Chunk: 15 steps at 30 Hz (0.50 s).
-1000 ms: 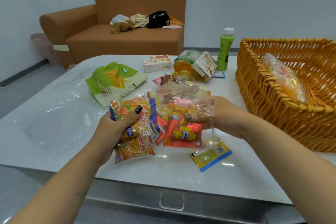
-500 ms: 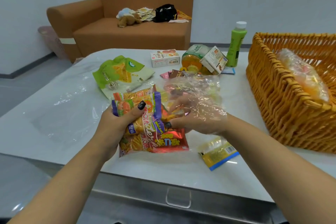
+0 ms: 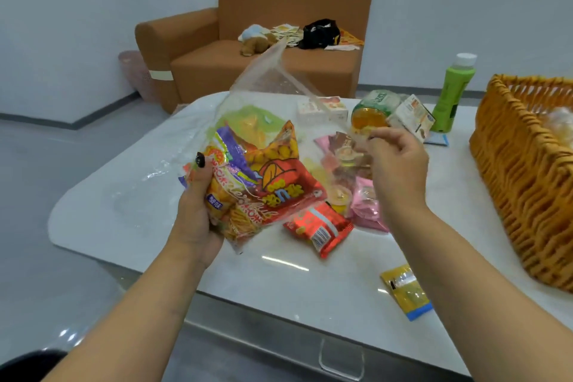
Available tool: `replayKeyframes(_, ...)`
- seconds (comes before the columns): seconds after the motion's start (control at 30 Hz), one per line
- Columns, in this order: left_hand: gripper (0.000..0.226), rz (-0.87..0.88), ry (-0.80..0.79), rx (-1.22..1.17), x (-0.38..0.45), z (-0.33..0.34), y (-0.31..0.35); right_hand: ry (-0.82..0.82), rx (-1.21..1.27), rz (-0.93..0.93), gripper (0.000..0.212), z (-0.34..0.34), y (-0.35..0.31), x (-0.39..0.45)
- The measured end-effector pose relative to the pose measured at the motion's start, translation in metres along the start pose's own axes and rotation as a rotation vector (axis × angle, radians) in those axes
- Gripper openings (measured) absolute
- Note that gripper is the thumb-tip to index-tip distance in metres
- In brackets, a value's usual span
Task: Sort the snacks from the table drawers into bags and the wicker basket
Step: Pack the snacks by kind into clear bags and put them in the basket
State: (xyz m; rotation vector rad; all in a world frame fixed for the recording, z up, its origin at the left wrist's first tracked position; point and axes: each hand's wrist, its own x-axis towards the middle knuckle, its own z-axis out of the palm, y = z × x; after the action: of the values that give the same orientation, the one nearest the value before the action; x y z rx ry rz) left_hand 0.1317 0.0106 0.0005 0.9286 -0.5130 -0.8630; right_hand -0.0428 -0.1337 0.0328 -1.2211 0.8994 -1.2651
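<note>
Gripping clear bag (image 3: 266,93) of snack packets (image 3: 263,183) at frame centre, left hand (image 3: 198,211) curls round bundle, raised off table (image 3: 148,217). Bag mouth stands up, open. Right hand (image 3: 397,170) centre-right, fingers curled, pinching thin film edge. Red packet (image 3: 319,228) lies on table just below bag. Yellow sachet (image 3: 406,291) lower right. Wicker basket (image 3: 521,170) at right edge. Green bottle (image 3: 452,93) upper right.

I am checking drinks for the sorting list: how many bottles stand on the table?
1. The green bottle with a white cap stands upright at the far side of the table, left of the basket. Others may be hidden behind the basket.
</note>
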Motion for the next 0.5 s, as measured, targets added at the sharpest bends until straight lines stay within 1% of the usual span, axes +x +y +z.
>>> replayKeyframes(0.03, 0.073, 0.007, -0.012, -0.001, 0.0, -0.001, 0.003, -0.092, -0.222, -0.002, 0.006, 0.002, 0.015, 0.002)
replayKeyframes(0.07, 0.07, 0.014, -0.02, 0.002, 0.0, -0.002, 0.006, -0.226, -0.477, -0.038, 0.008, 0.004, 0.03, 0.001)
replayKeyframes(0.1, 0.068, 0.02, -0.023, 0.008, 0.001, -0.004, 0.009, -0.373, -0.708, -0.099, 0.015, 0.007, 0.045, -0.004)
replayKeyframes(0.13, 0.068, 0.023, -0.023, 0.017, 0.001, -0.005, 0.011, -0.495, -0.897, -0.181, 0.024, 0.009, 0.058, -0.01)
replayKeyframes(0.17, 0.067, 0.026, -0.025, 0.03, 0.002, -0.006, 0.013, -0.574, -1.061, -0.262, 0.035, 0.011, 0.068, -0.016)
replayKeyframes(0.23, 0.068, 0.031, -0.03, 0.051, 0.002, -0.008, 0.015, -0.655, -1.316, -0.382, 0.069, 0.012, 0.078, -0.029)
replayKeyframes(0.27, 0.069, 0.033, -0.026, 0.057, 0.002, -0.008, 0.016, -0.672, -1.396, -0.412, 0.083, 0.011, 0.081, -0.033)
replayKeyframes(0.3, 0.07, 0.033, -0.022, 0.058, 0.003, -0.009, 0.017, -0.677, -1.445, -0.429, 0.091, 0.011, 0.082, -0.036)
replayKeyframes(0.37, 0.071, 0.028, -0.026, 0.053, 0.002, -0.008, 0.017, -0.674, -1.451, -0.419, 0.098, 0.011, 0.086, -0.034)
replayKeyframes(0.43, 0.072, 0.02, -0.022, 0.051, 0.001, -0.006, 0.018, -0.693, -1.385, -0.39, 0.092, 0.009, 0.091, -0.028)
replayKeyframes(0.5, 0.073, 0.017, -0.018, 0.058, -0.001, -0.005, 0.019, -0.744, -1.208, -0.37, 0.072, 0.006, 0.088, -0.021)
